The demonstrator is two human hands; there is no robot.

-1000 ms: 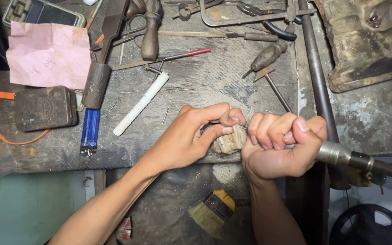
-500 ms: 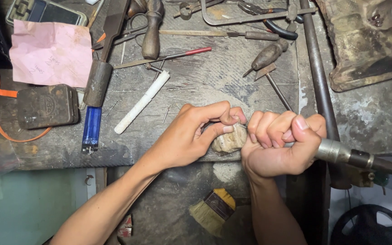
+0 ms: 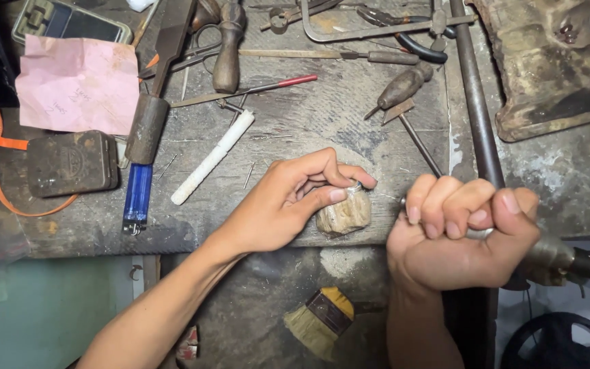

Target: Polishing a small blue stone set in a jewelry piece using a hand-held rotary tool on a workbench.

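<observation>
My left hand (image 3: 293,198) pinches a small silver ring (image 3: 354,186) between thumb and fingers, resting it on a worn wooden peg (image 3: 344,215) at the front edge of the workbench (image 3: 295,130). To the right of the peg, my right hand (image 3: 460,236) is closed in a fist around a metal rotary handpiece (image 3: 554,258). Its thin tip (image 3: 402,201) pokes out by my fingers, a short gap from the ring.
A pink paper (image 3: 76,85), dark tin (image 3: 71,162), blue lighter (image 3: 136,197), white stick (image 3: 213,157), files and pliers (image 3: 404,37) lie on the bench. A metal rod (image 3: 476,116) runs down the right. A brush (image 3: 319,321) lies below the bench.
My right hand has pulled away to the right with the handpiece, opening a gap from the ring. My left hand still holds the ring on the peg.
</observation>
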